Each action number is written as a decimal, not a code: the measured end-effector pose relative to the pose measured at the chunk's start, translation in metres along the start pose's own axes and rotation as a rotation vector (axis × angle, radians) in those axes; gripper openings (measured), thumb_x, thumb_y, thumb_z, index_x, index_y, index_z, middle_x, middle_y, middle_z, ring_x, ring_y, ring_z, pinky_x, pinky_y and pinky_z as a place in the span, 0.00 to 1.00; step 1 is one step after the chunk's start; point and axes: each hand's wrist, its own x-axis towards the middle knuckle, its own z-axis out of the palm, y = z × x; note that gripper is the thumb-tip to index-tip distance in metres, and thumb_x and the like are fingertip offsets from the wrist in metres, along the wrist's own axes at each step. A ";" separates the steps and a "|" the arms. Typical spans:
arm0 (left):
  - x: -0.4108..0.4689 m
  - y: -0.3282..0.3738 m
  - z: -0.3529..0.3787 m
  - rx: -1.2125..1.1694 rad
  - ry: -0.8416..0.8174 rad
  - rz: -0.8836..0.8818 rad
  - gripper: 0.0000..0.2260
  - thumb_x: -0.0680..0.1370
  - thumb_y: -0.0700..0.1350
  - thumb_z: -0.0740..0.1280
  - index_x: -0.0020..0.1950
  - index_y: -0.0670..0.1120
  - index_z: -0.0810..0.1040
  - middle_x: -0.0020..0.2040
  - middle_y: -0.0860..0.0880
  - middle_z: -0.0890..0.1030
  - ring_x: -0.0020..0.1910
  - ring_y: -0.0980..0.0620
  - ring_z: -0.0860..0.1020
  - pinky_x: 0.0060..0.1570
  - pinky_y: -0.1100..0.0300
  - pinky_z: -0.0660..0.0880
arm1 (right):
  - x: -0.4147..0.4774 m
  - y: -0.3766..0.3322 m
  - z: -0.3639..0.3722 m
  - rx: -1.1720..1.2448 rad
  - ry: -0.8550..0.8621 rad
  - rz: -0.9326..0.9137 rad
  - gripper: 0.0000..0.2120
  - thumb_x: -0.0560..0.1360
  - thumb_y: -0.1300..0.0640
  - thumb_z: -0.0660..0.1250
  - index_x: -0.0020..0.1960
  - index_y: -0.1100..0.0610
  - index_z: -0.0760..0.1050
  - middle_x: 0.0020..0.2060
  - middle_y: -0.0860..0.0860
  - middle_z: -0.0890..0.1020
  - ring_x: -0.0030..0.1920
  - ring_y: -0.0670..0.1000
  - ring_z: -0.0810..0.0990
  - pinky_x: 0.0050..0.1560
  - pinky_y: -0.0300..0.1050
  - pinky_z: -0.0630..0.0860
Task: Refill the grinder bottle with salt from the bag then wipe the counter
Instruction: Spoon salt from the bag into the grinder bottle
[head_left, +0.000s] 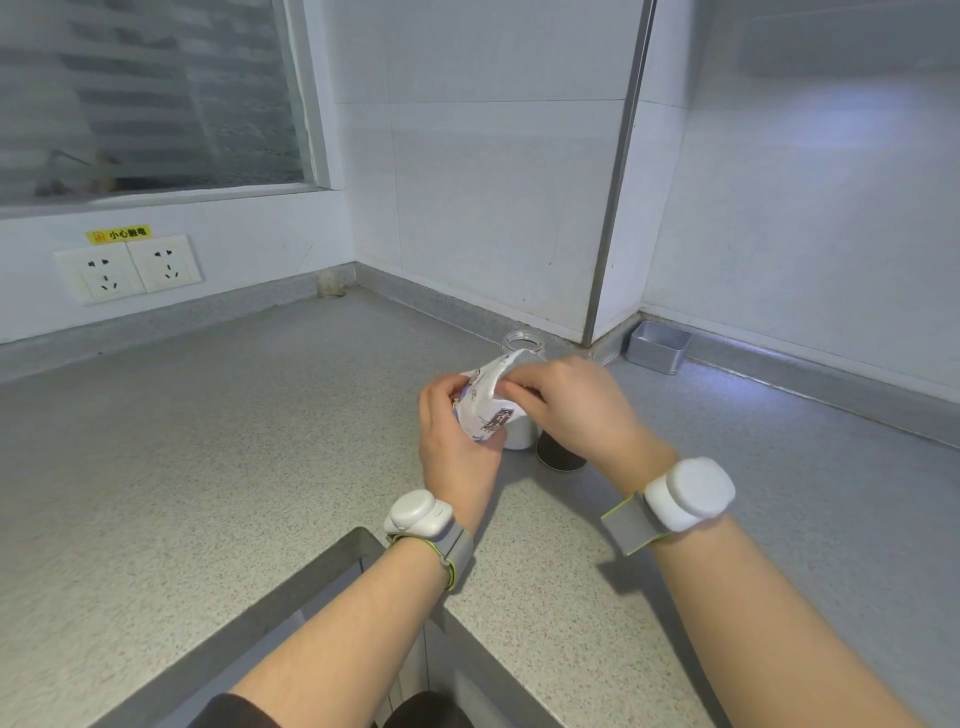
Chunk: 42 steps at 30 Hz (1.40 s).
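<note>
Wall sticker (119, 234) reads 小心触电; left hand (457, 452) grips bag (488, 405).

The counter (208, 441) looks like speckled grey stone, smooth and dull. The bag (483, 402) is thin and crinkly, a bit shiny, with print on it. The bottle (519, 351) is clear like glass. The little box (657, 347) is dull silver metal. The wall (493, 182) is smooth, shiny white tile. The sockets (127, 267) are shiny white plastic.

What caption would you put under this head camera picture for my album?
Left hand and right hand tilt the salt bag toward the open grinder bottle on the grey counter.
</note>
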 end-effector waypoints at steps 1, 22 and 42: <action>0.000 0.000 0.000 0.003 -0.003 0.013 0.24 0.65 0.35 0.73 0.59 0.44 0.74 0.57 0.49 0.73 0.51 0.55 0.76 0.48 0.68 0.73 | 0.000 0.001 -0.001 0.019 -0.021 0.015 0.18 0.80 0.43 0.59 0.45 0.52 0.82 0.34 0.52 0.82 0.38 0.56 0.79 0.35 0.47 0.66; 0.002 -0.002 0.000 0.053 0.078 -0.270 0.22 0.67 0.42 0.76 0.58 0.47 0.73 0.55 0.48 0.74 0.49 0.48 0.77 0.48 0.54 0.75 | 0.005 0.001 -0.013 1.058 0.213 0.773 0.12 0.74 0.53 0.68 0.36 0.57 0.84 0.25 0.54 0.62 0.23 0.50 0.58 0.26 0.42 0.57; 0.003 -0.001 0.000 0.063 0.096 -0.334 0.22 0.67 0.42 0.75 0.59 0.43 0.73 0.55 0.46 0.75 0.46 0.52 0.74 0.44 0.59 0.69 | 0.004 0.021 -0.004 0.715 0.575 0.726 0.19 0.78 0.50 0.65 0.32 0.57 0.79 0.20 0.45 0.63 0.26 0.45 0.60 0.30 0.42 0.59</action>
